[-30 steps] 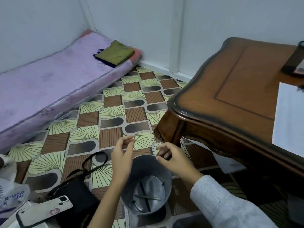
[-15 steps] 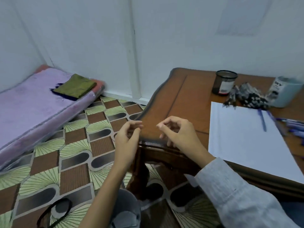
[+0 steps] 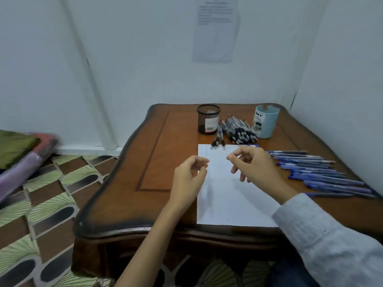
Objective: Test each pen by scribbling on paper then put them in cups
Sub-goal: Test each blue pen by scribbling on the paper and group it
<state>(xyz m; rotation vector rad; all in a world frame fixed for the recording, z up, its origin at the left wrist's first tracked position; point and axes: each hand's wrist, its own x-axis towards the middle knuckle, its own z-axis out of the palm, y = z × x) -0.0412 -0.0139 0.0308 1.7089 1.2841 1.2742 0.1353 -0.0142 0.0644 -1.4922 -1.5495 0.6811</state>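
Observation:
A white sheet of paper [image 3: 226,204] lies on the brown wooden table [image 3: 157,162]. Behind it stand a black mesh cup [image 3: 208,119] and a light blue cup [image 3: 266,122], with a heap of black pens [image 3: 238,131] between them. Several blue pens [image 3: 319,172] lie in a row to the right of the paper. My left hand [image 3: 189,179] hovers over the paper's left edge, fingers loosely curled, holding nothing. My right hand [image 3: 251,164] hovers over the paper's upper part, fingers loosely bent, also empty.
The table stands in a white-walled corner, with a paper notice [image 3: 215,30] on the wall behind it. Patterned floor tiles [image 3: 51,193] spread to the left. A purple mattress [image 3: 20,168] with a green cloth [image 3: 12,146] lies at the far left.
The view has swung up and right from a grey bin on the floor to the table. Both hands have risen from above the bin to above the paper, still empty.

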